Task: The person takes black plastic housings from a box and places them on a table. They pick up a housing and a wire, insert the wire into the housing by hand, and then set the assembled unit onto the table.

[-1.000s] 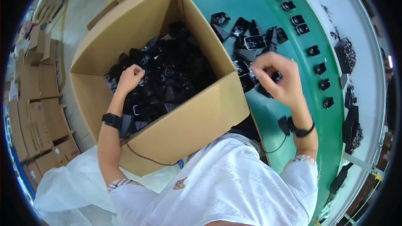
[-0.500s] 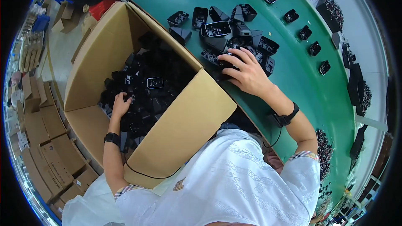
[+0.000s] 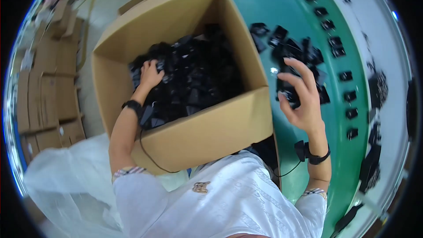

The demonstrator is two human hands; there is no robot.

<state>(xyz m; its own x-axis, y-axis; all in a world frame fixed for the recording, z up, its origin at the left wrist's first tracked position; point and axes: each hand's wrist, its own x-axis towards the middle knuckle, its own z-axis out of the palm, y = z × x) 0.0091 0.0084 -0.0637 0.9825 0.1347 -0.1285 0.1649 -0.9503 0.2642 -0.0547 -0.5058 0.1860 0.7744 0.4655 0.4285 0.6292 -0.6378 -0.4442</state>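
Observation:
Inside a large cardboard box (image 3: 207, 121), a heap of small black plastic housings (image 3: 189, 77) fills the bottom. My left hand (image 3: 151, 76) reaches into its left side, with fingers and thumb closed around a black plastic housing (image 3: 160, 66) on the pile. Over the green table, my right hand (image 3: 306, 101) is raised with fingers curved and spread apart, holding nothing. Below and beyond its fingertips lies a loose cluster of black housings (image 3: 291, 48), blurred by motion. Each wrist wears a black band, with a thin cable running from it.
On the right, the green table (image 3: 308, 189) carries a curving row of single black housings (image 3: 346, 76). Beyond it runs a white surface with piles of small dark parts (image 3: 379, 90). Cardboard cartons (image 3: 48, 92) stand at the left, and a translucent plastic sheet (image 3: 75, 176) hangs beside me.
The view has swung, so box and table sit differently in it. My right hand has lifted off the housings and its fingers have spread. My left hand stays in the box, on the pile.

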